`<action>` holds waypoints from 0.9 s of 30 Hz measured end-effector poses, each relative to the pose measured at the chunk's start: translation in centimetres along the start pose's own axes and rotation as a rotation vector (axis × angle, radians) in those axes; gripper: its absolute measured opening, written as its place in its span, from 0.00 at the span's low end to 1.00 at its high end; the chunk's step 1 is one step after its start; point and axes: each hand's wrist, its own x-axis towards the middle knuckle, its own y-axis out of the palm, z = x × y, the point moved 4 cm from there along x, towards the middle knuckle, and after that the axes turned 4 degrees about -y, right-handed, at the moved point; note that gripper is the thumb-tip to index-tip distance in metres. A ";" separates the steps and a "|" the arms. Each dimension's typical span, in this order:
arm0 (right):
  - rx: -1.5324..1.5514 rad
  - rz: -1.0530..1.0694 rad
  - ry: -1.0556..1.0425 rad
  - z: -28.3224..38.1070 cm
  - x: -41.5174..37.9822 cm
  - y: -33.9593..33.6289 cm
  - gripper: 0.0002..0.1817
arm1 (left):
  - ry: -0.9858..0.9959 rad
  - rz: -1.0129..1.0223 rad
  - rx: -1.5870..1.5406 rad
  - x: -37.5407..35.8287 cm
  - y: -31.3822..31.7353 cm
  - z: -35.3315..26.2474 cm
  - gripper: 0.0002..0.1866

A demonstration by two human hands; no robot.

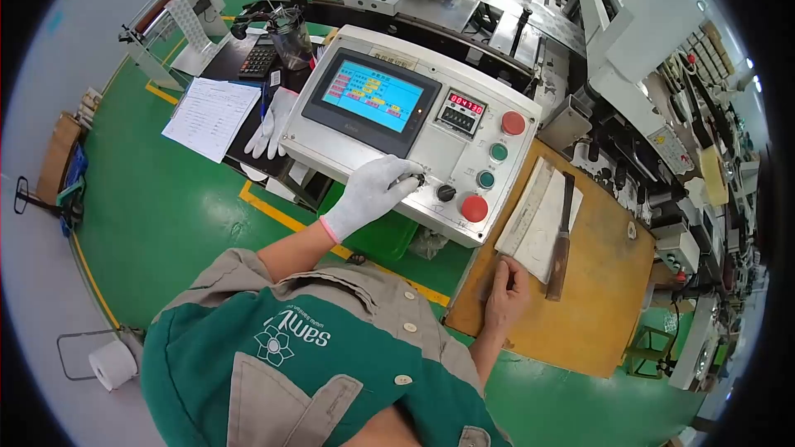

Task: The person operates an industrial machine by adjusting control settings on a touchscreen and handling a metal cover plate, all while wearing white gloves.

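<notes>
My left hand (368,194), in a white glove with a pink cuff, reaches the lower part of the control panel (331,151). Its thumb and fingers are closed around a small black selector knob (420,180), mostly hidden by the fingertips. A second black knob (446,193) sits just right of it. Bare and curled, my right hand (507,294) rests over the wooden board (609,281), by the lower end of a white paper pad (542,240) with a ruler (530,209) on it. What its fingers hold, if anything, is hidden. Nearby lies a wooden-handled knife (559,265).
On the panel are a lit touchscreen (373,95), a red digital counter (465,103), green buttons and red buttons (474,208). To the left lie a white glove (272,124), a written sheet (211,116) and a calculator (257,60). Machinery (497,16) stands behind.
</notes>
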 end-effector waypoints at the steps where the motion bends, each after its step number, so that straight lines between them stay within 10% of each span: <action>1: 0.000 -0.002 -0.002 -0.1 0.0 -0.1 0.07 | 0.003 0.000 -0.001 0.0 0.1 0.0 0.08; 27: -0.053 0.005 -0.041 -0.8 0.0 -0.4 0.07 | -0.025 0.012 -0.039 -0.1 -0.1 0.1 0.10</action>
